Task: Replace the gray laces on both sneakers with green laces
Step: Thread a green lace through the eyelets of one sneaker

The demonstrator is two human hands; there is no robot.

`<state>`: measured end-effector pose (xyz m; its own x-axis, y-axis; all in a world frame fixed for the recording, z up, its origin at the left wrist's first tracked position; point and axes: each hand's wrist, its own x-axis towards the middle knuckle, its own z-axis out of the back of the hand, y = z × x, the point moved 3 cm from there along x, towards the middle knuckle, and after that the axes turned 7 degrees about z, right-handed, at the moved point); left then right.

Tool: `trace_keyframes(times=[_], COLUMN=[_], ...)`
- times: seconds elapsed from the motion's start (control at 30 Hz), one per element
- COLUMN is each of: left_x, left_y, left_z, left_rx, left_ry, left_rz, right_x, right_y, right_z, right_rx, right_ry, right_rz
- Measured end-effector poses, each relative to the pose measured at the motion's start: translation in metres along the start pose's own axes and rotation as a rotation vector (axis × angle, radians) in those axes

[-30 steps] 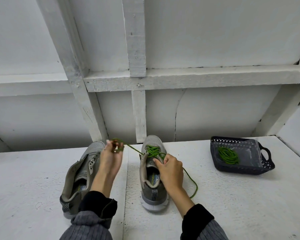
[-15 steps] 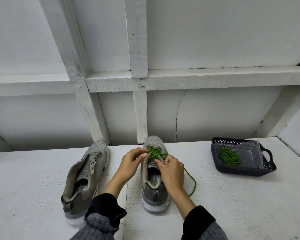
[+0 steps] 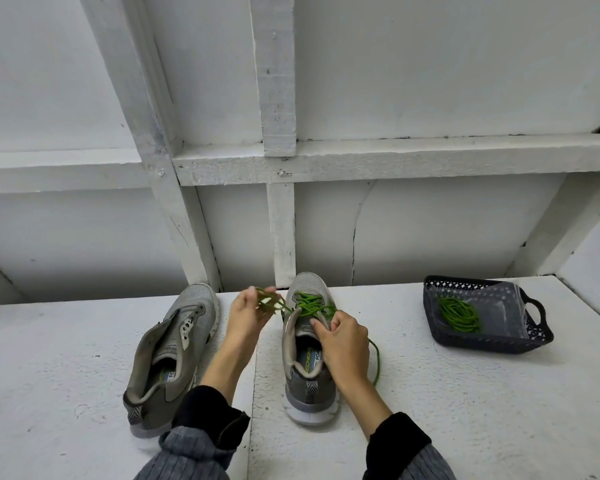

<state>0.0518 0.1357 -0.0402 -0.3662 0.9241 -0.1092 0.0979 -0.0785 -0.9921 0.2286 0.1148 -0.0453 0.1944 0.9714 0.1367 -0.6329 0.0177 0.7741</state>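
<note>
Tension matters here, I judge: left hand pinched on the lace end just left of centre frame, right hand closed on the shoe tongue, so I'd pull evenly and keep that shoe pinned.

Two gray sneakers, two green laces — one basket, two hands.

A single head-worn wide-angle view looks forward and down, close above the white shelf surface. Beyond the shelf, it faces a white framed wall.
</note>
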Motion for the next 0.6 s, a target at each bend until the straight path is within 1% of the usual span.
trace_keyframes(times=[0.07, 0.1, 0.13, 0.17, 0.23, 0.3, 0.37, 0.43, 0.5, 0.53, 0.6], left_x=[0.005, 0.008, 0.010, 0.012, 0.012, 0.009, 0.005, 0.001, -0.001, -0.002, -0.002], left_y=[-0.008, -0.011, -0.013, -0.013, -0.010, -0.005, 0.000, 0.004, 0.006, 0.006, 0.007], left_z=[0.009, 0.014, 0.017, 0.019, 0.019, 0.014, 0.006, 0.000, -0.005, -0.007, -0.008], left_rx=[-0.459, -0.550, -0.550, -0.470, -0.196, 0.092, 0.317, 0.459, 0.546, 0.573, 0.592], left_ry=[-0.042, -0.063, -0.073, -0.082, -0.073, 0.011, 0.115, 0.192, 0.243, 0.262, 0.276], left_rz=[0.126, 0.159, 0.177, 0.174, 0.115, -0.009, -0.084, -0.126, -0.165, -0.177, -0.184], right_x=[0.001, 0.001, 0.001, 0.001, 0.001, 0.001, 0.003, 0.004, 0.004, 0.006, 0.013], right_y=[-0.001, -0.001, -0.002, -0.002, -0.002, -0.002, -0.003, -0.007, -0.011, -0.013, -0.019], right_z=[0.000, 0.000, -0.001, -0.001, -0.001, -0.001, -0.001, -0.001, 0.000, 0.001, 0.001], right_rx=[-0.001, -0.002, -0.003, -0.006, -0.004, 0.013, 0.061, 0.168, 0.301, 0.341, 0.340], right_ry=[-0.001, 0.002, 0.004, 0.005, 0.004, -0.001, 0.000, 0.006, 0.005, 0.007, 0.033], right_rz=[0.005, 0.005, 0.006, 0.007, 0.010, 0.010, 0.022, 0.054, 0.072, 0.074, 0.091])
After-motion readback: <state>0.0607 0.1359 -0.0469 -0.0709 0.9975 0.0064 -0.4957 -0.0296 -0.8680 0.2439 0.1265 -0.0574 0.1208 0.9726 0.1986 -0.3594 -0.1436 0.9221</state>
